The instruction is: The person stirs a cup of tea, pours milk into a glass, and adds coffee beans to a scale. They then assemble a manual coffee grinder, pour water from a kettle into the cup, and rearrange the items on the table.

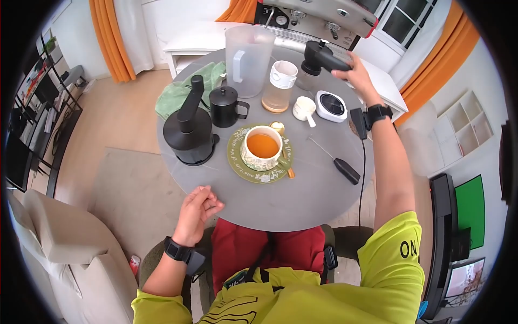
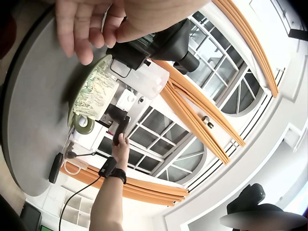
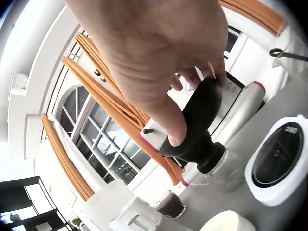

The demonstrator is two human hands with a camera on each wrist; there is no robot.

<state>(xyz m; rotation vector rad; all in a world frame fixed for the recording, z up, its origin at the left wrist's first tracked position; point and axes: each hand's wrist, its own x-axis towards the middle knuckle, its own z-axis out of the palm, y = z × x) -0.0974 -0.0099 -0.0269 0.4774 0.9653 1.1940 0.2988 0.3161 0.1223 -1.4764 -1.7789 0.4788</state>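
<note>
At the far right of the table, my right hand (image 1: 353,73) grips the thick black handle of a black-topped pot (image 1: 313,54). Its lower part is clear glass (image 3: 228,171), and the right wrist view shows my thumb along the handle with fingers curled over the other side. My left hand (image 1: 198,208) hovers at the table's near left edge, fingers loosely bent, holding nothing. In front of it, a patterned cup (image 1: 261,148) of orange-brown liquid stands on a green saucer (image 1: 236,159) with a spoon. A black hand-held frother (image 1: 345,170) lies to the right.
Left on the round grey table (image 1: 259,208) stand a tall-handled black appliance (image 1: 189,137), a black milk jug (image 1: 222,108) and a green cloth (image 1: 181,92). Behind are a clear plastic pitcher (image 1: 248,65) and a glass jar (image 1: 278,97). A white scale (image 1: 331,106) sits beside a small handled cup (image 1: 304,108).
</note>
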